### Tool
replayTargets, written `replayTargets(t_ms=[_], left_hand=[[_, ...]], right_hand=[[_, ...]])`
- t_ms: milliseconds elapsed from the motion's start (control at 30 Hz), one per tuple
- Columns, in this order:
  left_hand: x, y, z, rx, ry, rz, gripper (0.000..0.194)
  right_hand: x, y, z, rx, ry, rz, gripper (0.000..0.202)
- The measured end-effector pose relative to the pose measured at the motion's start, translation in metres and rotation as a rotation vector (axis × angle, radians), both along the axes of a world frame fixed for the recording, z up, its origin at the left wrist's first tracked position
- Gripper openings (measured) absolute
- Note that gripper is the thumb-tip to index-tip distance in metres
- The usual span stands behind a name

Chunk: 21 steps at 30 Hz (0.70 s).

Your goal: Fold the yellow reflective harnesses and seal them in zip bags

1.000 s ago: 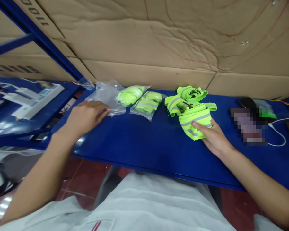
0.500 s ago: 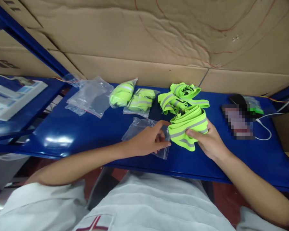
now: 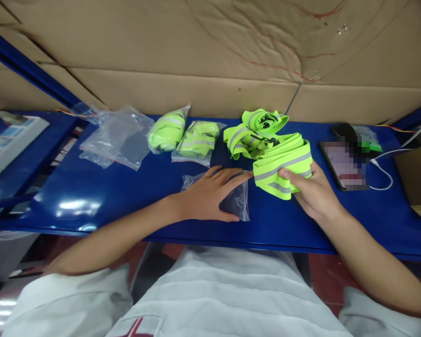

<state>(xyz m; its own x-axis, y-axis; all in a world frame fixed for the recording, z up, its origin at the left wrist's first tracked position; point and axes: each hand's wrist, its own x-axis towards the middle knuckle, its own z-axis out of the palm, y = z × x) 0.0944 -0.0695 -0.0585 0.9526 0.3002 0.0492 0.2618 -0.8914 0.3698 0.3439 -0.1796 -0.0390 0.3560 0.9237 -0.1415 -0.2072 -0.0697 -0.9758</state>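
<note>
My right hand (image 3: 314, 192) grips a folded bundle of neon yellow-green reflective strap (image 3: 282, 164) with grey stripes, thumb on its near face. Over a clear plastic bag (image 3: 240, 201) on the blue table, my left hand (image 3: 210, 192) is spread, its fingers apart and covering part of the bag. Its index fingertip comes close to the strap bundle; whether they touch I cannot tell. Behind the bundle lie more loose coiled reflective straps (image 3: 263, 121) with black buckle parts. Two bagged strap bundles, one at the left (image 3: 168, 131) and one at the right (image 3: 199, 140), rest beyond my left hand.
Several empty clear bags (image 3: 119, 135) are piled at the back left of the blue table (image 3: 126, 196). On the right are a phone (image 3: 344, 168) with a white cable, a dark object (image 3: 344, 133) and a cardboard box (image 3: 417, 178). Cardboard (image 3: 161, 47) lines the back.
My left hand has opened from curled fingers to a flat spread over the clear bag. The strap bundle in my right hand has shifted slightly up and right. The camera view has moved a little.
</note>
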Motion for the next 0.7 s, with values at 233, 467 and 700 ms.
replayTargets(t_ms=[233,467,700], left_hand=[[-0.004,-0.007,0.007,0.045,-0.210,0.143,0.101],[-0.003,-0.016,0.010,0.167,-0.273,0.138,0.088],[0.005,-0.025,-0.007,0.059,-0.137,0.217,0.126]], right_hand=[[0.003,0.001,-0.005,-0.032,-0.196,0.028,0.061],[-0.004,-0.002,-0.003,-0.145,-0.258,0.215,0.065],[-0.008,-0.002,-0.005,-0.142,-0.292,0.288,0.059]])
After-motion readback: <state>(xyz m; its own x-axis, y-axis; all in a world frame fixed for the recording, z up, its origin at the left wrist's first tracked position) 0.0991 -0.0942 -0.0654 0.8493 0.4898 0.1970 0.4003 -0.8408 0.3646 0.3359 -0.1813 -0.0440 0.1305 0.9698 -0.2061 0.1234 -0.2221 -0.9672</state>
